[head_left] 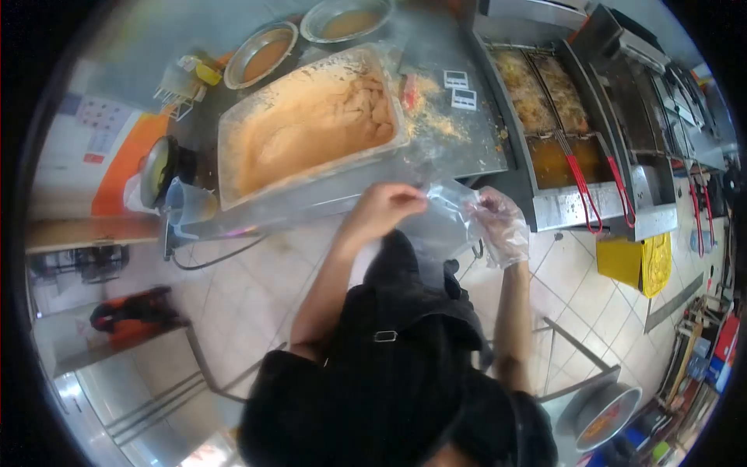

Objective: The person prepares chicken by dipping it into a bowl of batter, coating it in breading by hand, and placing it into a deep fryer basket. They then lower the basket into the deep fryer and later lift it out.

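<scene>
A: Head view. Where was the clear plastic?
B: Between the hands, in front of the torso, just off the counter's (467, 144) near edge. The clear plastic (451, 214) lay right of the left hand (383, 208) and left of the right hand (504, 226).

A: Left fingers?
B: Bare, thumb and forefinger pinched almost closed on its upper left edge, tips pointing right, into the film.

A: Right?
B: Looked covered by a thin clear glove (515, 243). Fingers curled in at the plastic's right side. Grip and gap: couldn't tell, film and glove blurred together.

A: Long axis?
B: Hard to call. The top edge ran roughly left to right between the fingertips; the rest seemed to droop toward the near side, over the dark clothing. Bag or loose glove, couldn't tell.

A: Nearer hand?
B: Neither, really. Left fingertips touched one side, right fingers were at the other, about level.

A: Around it?
B: Tub (222, 167) of pale powder far left on the counter, fryer (560, 210) far right, with red-handled baskets (577, 175). Both hands well clear of those.
</scene>
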Available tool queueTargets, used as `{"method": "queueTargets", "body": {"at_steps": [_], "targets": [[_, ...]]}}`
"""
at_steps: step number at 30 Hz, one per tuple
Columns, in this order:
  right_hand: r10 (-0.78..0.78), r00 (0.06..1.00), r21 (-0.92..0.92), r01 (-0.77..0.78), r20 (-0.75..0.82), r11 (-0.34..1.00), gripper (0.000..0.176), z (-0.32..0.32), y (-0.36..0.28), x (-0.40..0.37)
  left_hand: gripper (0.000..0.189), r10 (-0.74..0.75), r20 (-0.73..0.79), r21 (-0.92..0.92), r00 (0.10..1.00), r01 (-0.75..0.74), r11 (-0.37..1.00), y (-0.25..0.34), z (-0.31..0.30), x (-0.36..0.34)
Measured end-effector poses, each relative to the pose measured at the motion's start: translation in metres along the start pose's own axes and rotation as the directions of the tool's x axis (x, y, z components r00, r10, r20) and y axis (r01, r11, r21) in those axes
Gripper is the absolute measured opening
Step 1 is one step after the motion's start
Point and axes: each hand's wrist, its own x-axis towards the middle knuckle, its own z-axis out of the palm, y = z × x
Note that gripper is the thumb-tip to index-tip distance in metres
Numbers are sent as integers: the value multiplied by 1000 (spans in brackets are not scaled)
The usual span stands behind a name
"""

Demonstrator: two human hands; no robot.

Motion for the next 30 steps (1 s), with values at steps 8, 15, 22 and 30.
{"method": "queueTargets", "body": {"at_steps": [8,15,22,30], "targets": [[79,991,-52,-84,-104,995,11,21,8,-8,20,92,158,-12,983,-91,996,-31,-22,11],[-33,770,-208,-131,-638,969,33,79,-22,-10,23,166,99,241,981,-185,953,-36,-65,33],[-67,241,-100,-128,-968,987,28,201,-25,-49,28,210,280,32,937,-228,973,-78,-91,37],[280,384,154,-327,-880,932,41,274,35,-56,25,290,447,72,846,-357,931,-109,-86,26]]}}
